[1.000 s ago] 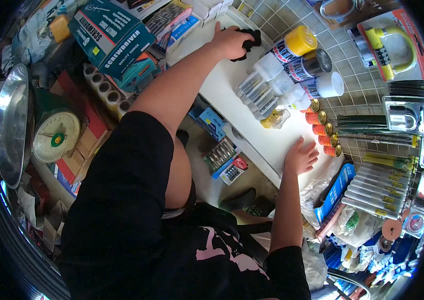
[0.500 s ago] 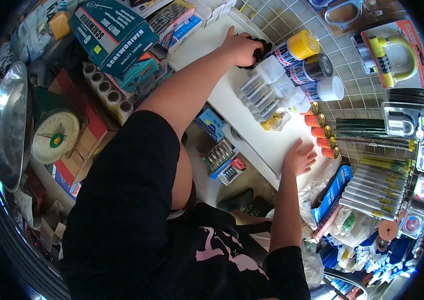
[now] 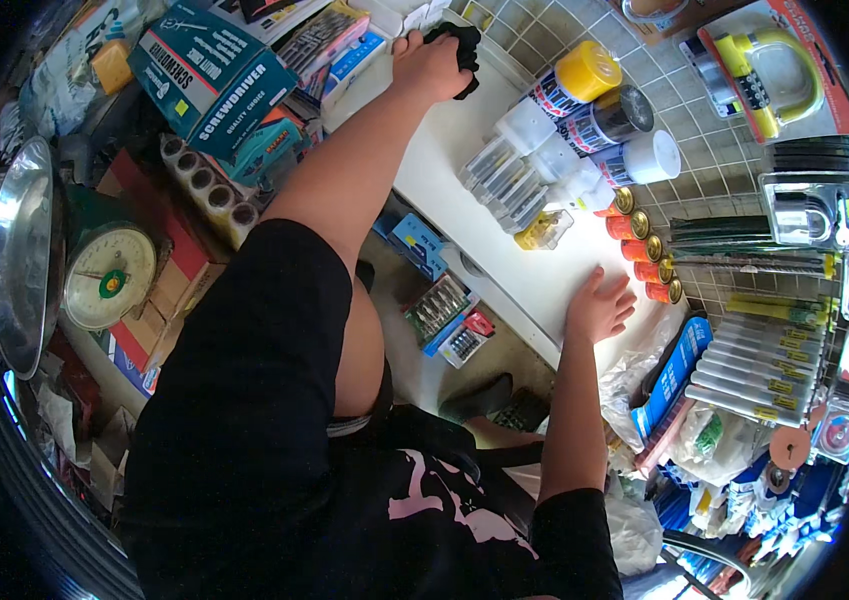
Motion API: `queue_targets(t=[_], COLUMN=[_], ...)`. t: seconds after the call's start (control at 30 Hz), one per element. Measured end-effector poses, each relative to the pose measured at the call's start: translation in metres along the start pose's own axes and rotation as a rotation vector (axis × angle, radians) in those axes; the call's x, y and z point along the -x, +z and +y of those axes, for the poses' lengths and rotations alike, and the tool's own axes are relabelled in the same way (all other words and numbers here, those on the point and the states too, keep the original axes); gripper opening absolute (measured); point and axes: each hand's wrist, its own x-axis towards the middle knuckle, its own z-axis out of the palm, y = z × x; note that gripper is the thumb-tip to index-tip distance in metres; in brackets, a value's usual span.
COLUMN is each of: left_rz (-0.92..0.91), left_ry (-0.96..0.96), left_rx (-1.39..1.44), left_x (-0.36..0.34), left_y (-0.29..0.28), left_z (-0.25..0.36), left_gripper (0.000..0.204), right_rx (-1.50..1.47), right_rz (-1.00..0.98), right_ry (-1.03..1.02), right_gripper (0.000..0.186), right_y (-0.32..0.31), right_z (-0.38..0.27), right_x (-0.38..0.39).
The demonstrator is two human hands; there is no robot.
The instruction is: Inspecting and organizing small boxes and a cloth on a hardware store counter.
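My left hand (image 3: pixel 428 70), arm stretched out, is closed on a bunched black cloth (image 3: pixel 465 58) at the far end of a white shelf (image 3: pixel 572 265). My right hand (image 3: pixel 599 308) lies on the shelf's near right part, fingers spread, holding nothing. Between the hands stand clear plastic cases (image 3: pixel 509 185) with thin pieces inside and a small clear box with yellow contents (image 3: pixel 544 230). Behind them is a row of spray cans with yellow (image 3: pixel 589 70), black (image 3: pixel 624 112) and white (image 3: pixel 652 156) caps. Several small orange tins (image 3: pixel 634 226) line the back edge near my right hand.
A wire grid wall (image 3: pixel 684 60) with hanging packaged locks rises behind the shelf. Left of my left arm are a teal screwdriver box (image 3: pixel 209 85) and a dial scale (image 3: pixel 109 275) with a metal pan. Packaged items (image 3: pixel 436 308) sit below the shelf; clear plastic bags (image 3: pixel 634 375) lie by my right forearm.
My left hand has moved with the black cloth away from the spray cans, toward the shelf's far left end. My right hand stays nearly in place, spread on the shelf.
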Motion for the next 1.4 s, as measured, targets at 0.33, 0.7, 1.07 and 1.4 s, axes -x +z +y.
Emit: queue_targets(t=[0.33, 0.7, 1.07, 1.4], left_rz=[-0.085, -0.093, -0.106, 0.004], left_ry=[-0.043, -0.029, -0.004, -0.111], left_rx=[-0.045, -0.119, -0.105, -0.099], left_x=[-0.009, -0.016, -0.011, -0.021], left_y=[0.004, 0.011, 0.013, 0.023], left_z=[0.013, 0.006, 0.008, 0.022], left_gripper=[0.055, 0.065, 0.065, 0.067], right_rx=[-0.026, -0.024, -0.019, 0.032], right_rz=[-0.026, -0.017, -0.018, 0.008], right_ry=[0.008, 0.002, 0.001, 0.009], right_gripper=[0.083, 0.085, 0.084, 0.081], right_y=[-0.006, -0.002, -0.002, 0.003], right_z=[0.0, 0.0, 0.002, 0.003], right_x=[0.001, 0.001, 0.0, -0.002])
